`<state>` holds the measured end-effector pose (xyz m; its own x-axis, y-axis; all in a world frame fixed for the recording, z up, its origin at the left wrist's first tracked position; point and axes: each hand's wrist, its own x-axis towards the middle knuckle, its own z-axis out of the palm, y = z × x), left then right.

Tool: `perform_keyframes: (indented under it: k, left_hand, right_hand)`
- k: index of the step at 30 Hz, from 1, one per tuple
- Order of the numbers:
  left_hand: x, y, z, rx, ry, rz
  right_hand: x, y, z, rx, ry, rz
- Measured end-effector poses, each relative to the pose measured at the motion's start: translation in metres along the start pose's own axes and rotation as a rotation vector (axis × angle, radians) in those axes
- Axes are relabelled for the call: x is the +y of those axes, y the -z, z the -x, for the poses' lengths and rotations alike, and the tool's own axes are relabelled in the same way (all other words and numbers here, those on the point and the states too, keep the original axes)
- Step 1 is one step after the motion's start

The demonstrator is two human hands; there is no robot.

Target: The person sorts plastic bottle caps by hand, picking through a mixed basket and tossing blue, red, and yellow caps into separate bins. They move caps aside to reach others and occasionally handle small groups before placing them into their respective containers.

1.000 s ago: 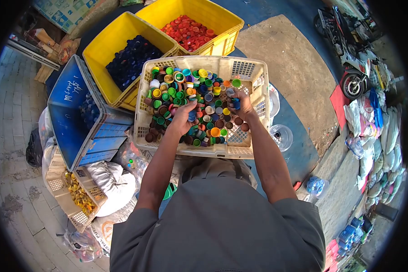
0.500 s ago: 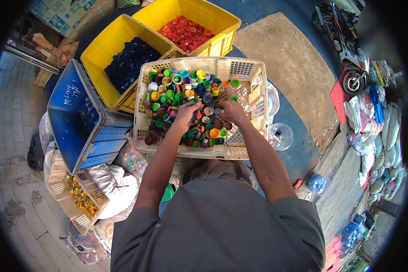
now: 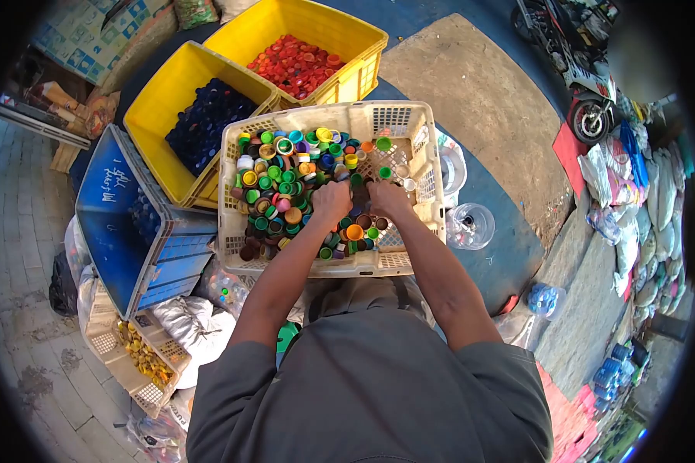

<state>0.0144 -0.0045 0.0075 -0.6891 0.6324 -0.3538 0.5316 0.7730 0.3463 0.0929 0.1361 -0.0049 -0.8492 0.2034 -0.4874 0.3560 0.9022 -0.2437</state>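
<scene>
A wide cream mesh basket point(image 3: 394, 119) sits just in front of the person, its near rim above their knees; what carries it is hidden beneath it. Its left and middle are heaped with mixed bottle caps point(image 3: 285, 185) in green, yellow, orange, brown and blue, while the right end is nearly bare mesh. Both hands are down in the pile near the middle, side by side and almost touching. The left hand point(image 3: 332, 202) is knuckles-up with its fingers curled into the caps. The right hand point(image 3: 386, 199) is turned the same way. Whether either grips a cap I cannot tell, as the fingertips are buried.

The likely trouble is spillage. The load lies heavily to the left, so a push from the hands could tip the basket that way. Caps would then scatter among the containers below. Small caps could also slip from curled fingers and drop over the rim.

The ground is a dark blue mat point(image 3: 509, 262) laid outdoors, with a bare concrete patch point(image 3: 478, 100) far right and paving bricks point(image 3: 15, 255) on the left. A blue crate point(image 3: 108, 193) leans on its side to the left. Beyond the basket stand two yellow crates, one point(image 3: 150, 127) holding dark blue caps and the farther one point(image 3: 339, 23) holding red caps. A motorbike point(image 3: 586, 92) is parked far right, and filled sacks point(image 3: 656, 201) line the right edge. Near left, a small basket point(image 3: 100, 339) holds yellow caps. A clear plastic cup point(image 3: 468, 225) lies just right of the cream basket.
</scene>
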Motion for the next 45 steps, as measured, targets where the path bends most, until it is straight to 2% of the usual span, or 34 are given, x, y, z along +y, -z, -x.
perform_keyframes:
  k: [3,6,9,12,15,18,21,22,25,29,30,33,34,36,37,40,43,45]
  left_hand:
    - [0.004,-0.009,-0.010,0.016,0.011,-0.062]
    - [0.004,-0.012,-0.019,0.087,0.138,0.057]
    - [-0.001,-0.010,-0.020,0.085,0.109,0.059]
    - [-0.001,-0.003,-0.014,-0.027,0.055,0.062]
    - [-0.006,-0.008,-0.011,0.018,0.041,0.011]
    - [-0.010,-0.009,-0.011,0.191,0.092,0.176]
    - [-0.037,-0.026,-0.023,0.347,-0.003,0.581]
    - [-0.038,-0.009,-0.017,0.024,0.170,1.024]
    - [-0.039,0.012,-0.001,-0.156,0.250,1.701]
    - [-0.041,0.025,0.011,-0.215,0.166,1.949]
    - [-0.043,0.027,0.014,-0.257,0.153,1.995]
    - [-0.039,0.033,0.017,-0.237,0.306,2.055]
    - [-0.037,0.029,0.017,-0.150,0.225,1.905]
    - [-0.034,0.022,0.016,0.016,0.071,1.592]
    - [-0.033,0.021,0.017,0.037,0.006,1.464]
    - [-0.030,0.027,0.020,0.087,-0.168,1.133]
    - [-0.026,0.026,0.019,0.172,-0.190,1.010]
    - [-0.028,0.023,0.017,0.152,-0.198,0.985]
  right_hand:
    - [0.000,0.001,0.005,0.006,-0.026,-0.030]
    - [0.009,-0.010,-0.004,0.037,-0.050,-0.090]
    - [0.019,-0.002,-0.010,-0.014,-0.027,-0.315]
    - [0.018,0.004,-0.006,0.062,-0.071,-0.777]
    - [0.010,0.007,0.003,0.051,-0.091,-1.420]
    - [0.008,0.016,0.014,-0.054,-0.038,-1.860]
    - [0.022,0.010,0.009,-0.162,0.114,-2.007]
    - [0.019,0.014,0.010,-0.154,0.180,-2.062]
    - [0.011,0.027,0.017,-0.242,0.212,-2.347]
    - [0.009,0.030,0.008,-0.218,0.094,-2.413]
    - [0.006,0.033,0.006,-0.211,0.125,-2.320]
    - [-0.004,0.036,0.010,-0.126,0.042,-2.086]
    - [-0.005,0.036,0.009,-0.155,0.123,-2.052]
    - [-0.011,0.029,0.004,-0.103,0.103,-1.870]
    - [-0.012,0.024,0.002,-0.076,0.091,-1.781]
    - [-0.006,0.021,0.001,-0.221,0.146,-1.902]
    - [-0.008,0.022,0.004,-0.313,0.096,-1.948]
    - [-0.012,0.025,0.007,-0.320,0.032,-1.935]
